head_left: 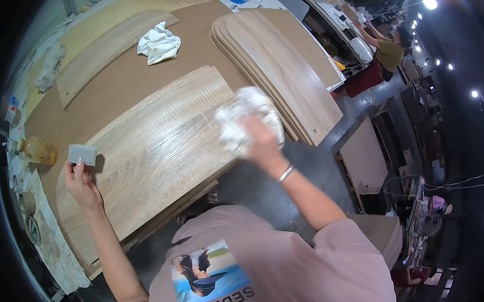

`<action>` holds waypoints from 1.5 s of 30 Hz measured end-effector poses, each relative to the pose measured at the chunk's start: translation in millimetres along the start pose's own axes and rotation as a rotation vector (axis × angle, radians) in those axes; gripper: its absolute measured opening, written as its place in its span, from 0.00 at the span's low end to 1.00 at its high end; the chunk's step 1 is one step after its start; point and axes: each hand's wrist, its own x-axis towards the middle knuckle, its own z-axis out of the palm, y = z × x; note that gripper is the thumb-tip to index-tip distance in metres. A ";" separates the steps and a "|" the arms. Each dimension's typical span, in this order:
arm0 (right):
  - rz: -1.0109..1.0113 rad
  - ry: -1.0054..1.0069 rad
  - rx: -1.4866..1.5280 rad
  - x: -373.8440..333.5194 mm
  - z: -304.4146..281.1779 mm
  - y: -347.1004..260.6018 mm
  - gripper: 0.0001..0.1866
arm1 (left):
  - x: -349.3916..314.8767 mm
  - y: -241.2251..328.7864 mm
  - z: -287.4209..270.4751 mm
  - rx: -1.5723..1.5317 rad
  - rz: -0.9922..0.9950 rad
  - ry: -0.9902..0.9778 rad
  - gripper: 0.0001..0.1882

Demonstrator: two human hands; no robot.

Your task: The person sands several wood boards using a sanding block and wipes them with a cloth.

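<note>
A wood-grain panel (154, 150) with a curved end lies flat in front of me. My left hand (84, 186) pinches a small pale grey rectangular card or scraper (82, 155) above the panel's left part. At the panel's right end, my right hand (262, 141) is closed on a white cloth (245, 115); both are smeared by motion. The cloth overlaps the panel's edge, and whether it touches the surface I cannot tell. Another crumpled white cloth (160, 43) rests on the brown board (118, 86) beyond the panel.
A stack of similar panels (270, 67) stands at the right, and one more panel (111, 48) lies at the far left. A jar of amber liquid (38, 150) and round tape rolls (30, 227) line the left edge. A person (384, 53) works at another bench.
</note>
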 end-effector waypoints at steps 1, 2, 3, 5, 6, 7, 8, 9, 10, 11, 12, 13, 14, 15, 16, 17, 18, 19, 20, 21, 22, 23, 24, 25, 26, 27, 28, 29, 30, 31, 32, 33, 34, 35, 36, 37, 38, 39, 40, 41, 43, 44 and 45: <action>0.259 -0.003 0.057 -3.5 -10.6 35.1 0.19 | 3.0 -3.2 -0.4 0.005 0.005 -0.029 0.10; 0.241 0.035 -0.053 0.1 -27.2 58.3 0.19 | 3.6 -3.6 -2.7 0.013 0.011 -0.055 0.09; 0.218 0.075 -0.158 4.0 -37.2 71.4 0.19 | 2.8 -2.8 -4.7 0.013 0.009 -0.059 0.09; 0.212 0.173 -0.127 23.8 -43.8 69.8 0.19 | 4.4 -5.2 -4.4 0.030 0.011 -0.072 0.09; 0.221 0.268 -0.100 30.3 -48.8 64.0 0.19 | 3.3 -4.8 -5.4 0.031 0.013 -0.075 0.09; 0.222 0.271 -0.098 40.2 -45.3 59.3 0.19 | 1.6 -4.5 -6.7 0.038 0.010 -0.059 0.08; 0.356 0.104 0.028 52.5 -35.4 52.1 0.20 | 2.0 -3.4 -5.8 0.043 0.008 -0.050 0.08; 0.486 -0.066 0.155 60.6 -22.4 43.3 0.22 | 0.5 -2.1 -4.2 0.041 0.011 -0.056 0.08; 0.533 -0.126 0.291 57.7 3.0 39.2 0.22 | -1.3 -2.7 1.4 0.045 -0.002 -0.062 0.08; 0.570 -0.197 0.439 62.2 18.8 24.8 0.22 | -3.6 -0.5 1.9 0.057 -0.011 -0.054 0.08; 0.529 -0.258 0.288 72.9 13.3 15.7 0.19 | -3.4 0.3 2.1 0.059 -0.008 -0.051 0.08; 0.525 -0.259 0.291 77.6 18.1 22.6 0.19 | -2.9 0.0 2.0 0.056 -0.002 -0.059 0.08; 0.611 -0.203 0.331 83.0 21.2 39.4 0.17 | -4.4 -0.8 4.8 0.048 0.001 -0.069 0.08; 0.700 -0.152 0.373 82.3 26.1 53.7 0.14 | -6.2 0.0 4.9 0.050 -0.003 -0.067 0.08; 0.675 -0.173 0.261 77.6 30.9 68.9 0.10 | -4.3 -1.3 6.3 0.036 -0.008 -0.062 0.08; 0.664 -0.180 0.266 76.3 29.8 78.6 0.10 | -1.7 -1.9 6.4 0.024 -0.004 -0.049 0.08; 0.661 -0.126 0.121 77.8 26.4 82.7 0.12 | -2.5 0.5 2.5 0.030 0.011 -0.031 0.08; 0.656 -0.070 -0.022 80.2 26.5 85.3 0.14 | -4.2 1.6 -1.0 0.046 0.024 -0.023 0.08; 0.652 0.001 0.017 86.7 16.4 76.0 0.14 | -5.8 1.3 1.6 0.058 0.025 -0.022 0.08; 0.647 0.071 0.058 96.0 8.7 63.8 0.15 | -6.3 2.8 3.5 0.060 0.029 -0.011 0.08; 0.509 0.107 0.013 104.3 24.6 73.8 0.19 | -6.5 5.3 6.1 0.068 0.026 -0.011 0.08; 0.505 0.108 0.011 115.2 29.9 69.5 0.19 | -7.3 6.7 12.3 0.070 0.022 -0.020 0.08; 0.332 0.073 0.016 128.1 41.1 57.1 0.20 | -8.0 6.4 14.0 0.070 0.023 -0.016 0.08; 0.158 0.039 0.021 138.5 51.3 43.5 0.22 | -8.4 6.2 15.3 0.073 0.020 -0.018 0.08; 0.263 -0.153 0.014 148.5 61.8 25.0 0.22 | -8.9 5.9 14.7 0.078 0.017 -0.017 0.08; 0.369 -0.342 0.000 154.0 66.8 14.0 0.22 | -9.4 5.6 15.8 0.077 0.018 -0.015 0.08; 0.400 -0.271 0.051 157.0 68.5 22.6 0.19 | -9.3 4.5 17.9 0.086 0.030 -0.015 0.09; 0.399 -0.266 0.046 164.4 66.0 38.5 0.19 | -9.1 3.5 20.8 0.091 0.041 -0.020 0.09; 0.417 -0.365 -0.151 174.5 61.9 56.2 0.19 | -8.8 2.2 21.0 0.087 0.045 -0.021 0.09; 0.428 -0.464 -0.344 179.9 58.4 65.3 0.19 | -8.5 0.0 16.8 0.104 0.042 -0.029 0.09; 0.413 -0.467 -0.335 178.8 54.9 62.4 0.19 | -8.1 0.3 9.0 0.126 0.043 -0.028 0.09; 0.378 -0.272 -0.308 175.6 45.6 56.8 0.18 | -7.9 1.4 10.1 0.126 0.053 -0.013 0.09; 0.342 -0.079 -0.275 171.6 40.7 47.8 0.18 | -7.9 2.6 14.1 0.119 0.058 -0.006 0.09; 0.223 0.012 -0.221 169.0 33.0 26.7 0.19 | -9.9 4.6 20.7 0.111 0.062 0.003 0.09; 0.107 0.096 -0.154 162.7 27.8 -3.6 0.19 | -11.2 9.7 22.2 0.127 0.064 0.015 0.10; 0.004 0.105 -0.038 155.1 26.8 -32.0 0.19 | -10.4 8.3 23.4 0.134 0.072 0.039 0.10; -0.047 0.022 0.078 143.6 29.0 -65.4 0.23 | -7.9 6.2 21.8 0.110 0.064 0.019 0.10; -0.146 -0.014 0.163 127.6 37.5 -99.7 0.25 | -5.9 5.7 21.6 0.085 0.056 -0.005 0.10; -0.254 -0.063 0.296 106.9 57.9 -121.9 0.27 | -6.6 5.2 21.1 0.099 0.067 0.021 0.10; -0.345 -0.249 0.425 88.2 71.4 -147.7 0.31 | -9.7 7.5 17.5 0.070 0.068 0.055 0.10; -0.559 -0.487 0.212 62.2 59.9 -197.6 0.36 | -20.6 24.0 16.0 0.000 0.038 0.136 0.11; -0.566 -0.483 0.215 51.2 57.6 -197.1 0.38 | -24.6 37.5 24.8 -0.041 0.017 0.179 0.11; -0.586 -0.482 0.235 44.1 58.4 -195.4 0.40 | -24.3 44.3 23.8 -0.062 0.024 0.227 0.11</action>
